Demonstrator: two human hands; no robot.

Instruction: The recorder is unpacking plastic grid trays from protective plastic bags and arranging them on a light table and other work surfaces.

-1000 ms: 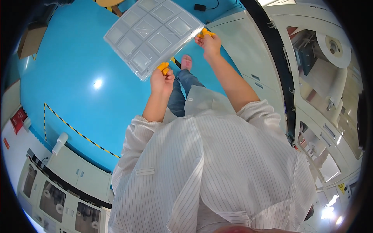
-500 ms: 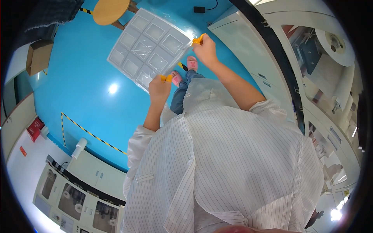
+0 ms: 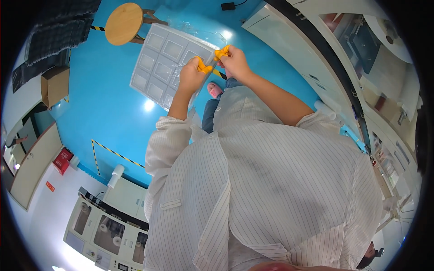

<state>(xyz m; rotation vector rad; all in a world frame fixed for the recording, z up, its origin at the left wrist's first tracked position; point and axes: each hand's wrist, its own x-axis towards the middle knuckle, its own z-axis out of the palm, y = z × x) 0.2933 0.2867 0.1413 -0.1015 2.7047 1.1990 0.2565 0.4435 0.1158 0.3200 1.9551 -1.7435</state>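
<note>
A grey-white plastic tray (image 3: 147, 61) with several square recesses lies ahead of me, covered by thin clear plastic film (image 3: 192, 29). The film is crumpled past the tray's far edge. Yellow covers sit on some fingertips of both hands. My left hand (image 3: 192, 77) is closed in a pinch over the tray's near right side, seemingly on the film. Close beside it, at the right corner, my right hand (image 3: 235, 61) also pinches, apparently on the film's edge. The fingers partly hide what they grip.
A round wooden stool (image 3: 124, 23) stands beyond the tray. At the left are a cardboard box (image 3: 55, 86) and dark checked cloth (image 3: 58, 38). White machine cabinets (image 3: 285, 49) line the right. Yellow-black tape (image 3: 117, 153) marks the blue floor (image 3: 108, 108).
My left hand has moved up and right from the tray's near corner, close to my right hand. My right hand has shifted slightly left and down. More loose film shows past the far edge.
</note>
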